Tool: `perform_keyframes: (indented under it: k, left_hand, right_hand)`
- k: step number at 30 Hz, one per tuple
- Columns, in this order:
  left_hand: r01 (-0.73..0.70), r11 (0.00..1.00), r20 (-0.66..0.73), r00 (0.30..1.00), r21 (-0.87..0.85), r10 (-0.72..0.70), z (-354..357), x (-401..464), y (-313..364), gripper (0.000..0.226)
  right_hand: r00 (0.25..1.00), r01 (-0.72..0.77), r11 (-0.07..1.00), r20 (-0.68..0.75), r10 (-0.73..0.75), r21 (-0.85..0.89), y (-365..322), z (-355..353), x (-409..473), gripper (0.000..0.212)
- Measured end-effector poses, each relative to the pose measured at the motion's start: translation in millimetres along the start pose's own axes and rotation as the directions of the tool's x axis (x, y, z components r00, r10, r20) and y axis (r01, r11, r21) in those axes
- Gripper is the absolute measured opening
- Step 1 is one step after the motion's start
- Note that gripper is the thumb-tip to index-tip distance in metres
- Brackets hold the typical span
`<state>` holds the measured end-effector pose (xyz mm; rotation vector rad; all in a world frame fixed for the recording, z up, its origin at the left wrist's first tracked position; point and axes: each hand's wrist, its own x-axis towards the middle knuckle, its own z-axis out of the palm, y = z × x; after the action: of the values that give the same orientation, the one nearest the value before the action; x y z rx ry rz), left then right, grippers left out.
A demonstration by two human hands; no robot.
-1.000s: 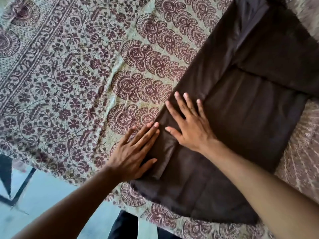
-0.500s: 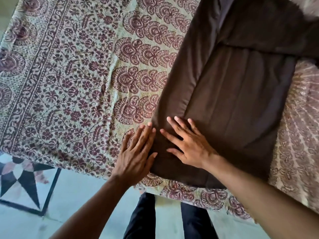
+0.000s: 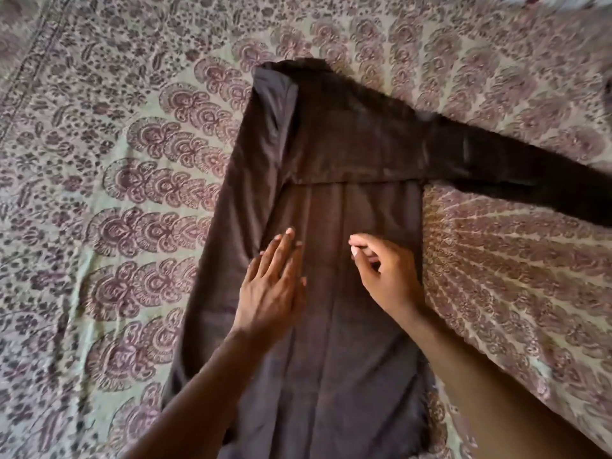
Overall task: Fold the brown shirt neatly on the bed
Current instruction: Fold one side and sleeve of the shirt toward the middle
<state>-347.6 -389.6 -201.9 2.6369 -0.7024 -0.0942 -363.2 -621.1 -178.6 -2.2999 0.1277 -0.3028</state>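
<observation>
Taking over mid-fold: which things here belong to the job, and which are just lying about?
Job:
- dark brown cloth shirt, one sleeve spread out to the right
- left hand, flat on it
- right hand, fingers curled

Just there:
- green bedsheet with maroon floral print

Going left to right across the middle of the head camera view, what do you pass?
Patterned bedsheet → folded left edge of the brown shirt → left hand → right hand → bedsheet again, with the shirt's sleeve stretched out above it.

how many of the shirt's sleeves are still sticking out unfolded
1: the right sleeve stretches out across the bedsheet toward the frame's right edge. The other side of the brown shirt is folded inward, its sleeve likely within that fold.
</observation>
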Motion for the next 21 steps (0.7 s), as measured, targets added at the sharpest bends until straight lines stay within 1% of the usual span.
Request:
perform_keyframes:
  k: [2,4,6,8,10,12,14,15,17,19,21]
  left_hand:
    - [-0.027,0.999,0.01,1.0,0.041,0.026,10.5,49.2,13.2,0.062]
    - [-0.032,0.997,0.031,0.999,0.069,0.03,19.8,95.7,27.0,0.068]
    - [0.011,0.997,0.082,0.996,0.077,-0.018,26.6,134.4,39.5,0.078]
    - [0.077,0.994,0.166,0.982,0.079,-0.089,39.4,162.5,49.6,0.089]
    - [0.133,0.989,0.247,0.958,0.072,-0.147,56.2,172.9,53.8,0.097]
    - [0.139,0.983,0.279,0.946,0.122,-0.168,70.2,168.1,53.0,0.096]
    - [0.125,0.977,0.26,0.951,0.174,-0.168,78.9,162.7,50.3,0.091]
    - [0.124,0.976,0.255,0.952,0.177,-0.167,79.7,162.0,49.5,0.089]
    - [0.133,0.977,0.267,0.948,0.168,-0.175,79.2,163.7,47.5,0.087]
    - [0.14,0.973,0.299,0.935,0.185,-0.191,77.7,167.5,46.7,0.086]
    - [0.148,0.968,0.326,0.922,0.204,-0.21,76.5,168.5,47.5,0.085]
  right_hand:
    - [0.996,-0.062,0.998,-0.068,0.063,0.012,23.7,-23.9,28.5,0.021]
    - [0.978,-0.16,0.987,-0.13,0.163,0.031,50.1,-47.2,56.1,0.024]
    - [0.955,-0.235,0.972,-0.184,0.234,0.017,75.4,-66.1,79.5,0.024]
    - [0.927,-0.304,0.949,-0.258,0.274,-0.085,102.4,-85.3,100.6,0.024]
    - [0.88,-0.407,0.892,-0.347,0.324,-0.199,127.4,-104.7,119.4,0.027]
    - [0.802,-0.544,0.797,-0.441,0.403,-0.262,149.3,-123.8,133.7,0.03]
    - [0.691,-0.691,0.674,-0.511,0.512,-0.26,171.2,-142.1,144.2,0.036]
    - [0.638,-0.747,0.623,-0.517,0.57,-0.234,180.9,-150.0,148.3,0.041]
    - [0.561,-0.817,0.538,-0.509,0.653,-0.21,196.6,-163.1,155.9,0.054]
    - [0.481,-0.872,0.452,-0.504,0.718,-0.188,206.1,-174.2,166.1,0.074]
    - [0.396,-0.915,0.387,-0.457,0.796,-0.119,214.6,-179.5,175.4,0.091]
